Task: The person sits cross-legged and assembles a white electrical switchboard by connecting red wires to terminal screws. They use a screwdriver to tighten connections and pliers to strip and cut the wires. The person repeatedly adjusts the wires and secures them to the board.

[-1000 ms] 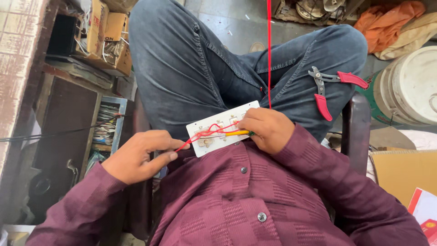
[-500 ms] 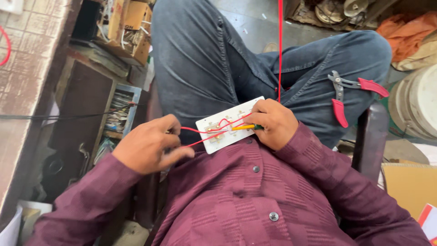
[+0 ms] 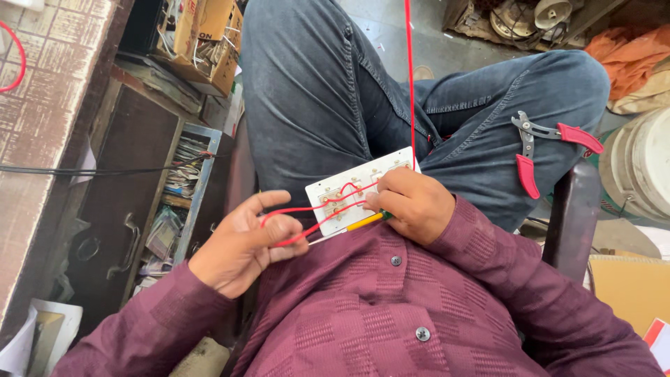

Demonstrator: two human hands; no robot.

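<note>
Fingers of the left hand (image 3: 241,251) curl around a loop of red wire (image 3: 300,223). Right hand (image 3: 412,204) fingers grip a yellow-handled screwdriver (image 3: 363,223) against the white switch plate (image 3: 349,192) resting on the lap. Red-handled pliers (image 3: 541,150) lie on the right thigh.

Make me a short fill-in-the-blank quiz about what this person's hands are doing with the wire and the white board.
1. The left hand pinches a thin wire whose colour is ____.
2. The right hand presses a screwdriver with a ____ handle against the white switch plate.
3. The red-handled pliers rest on the person's ____.

Missing words: red; yellow; thigh
</note>
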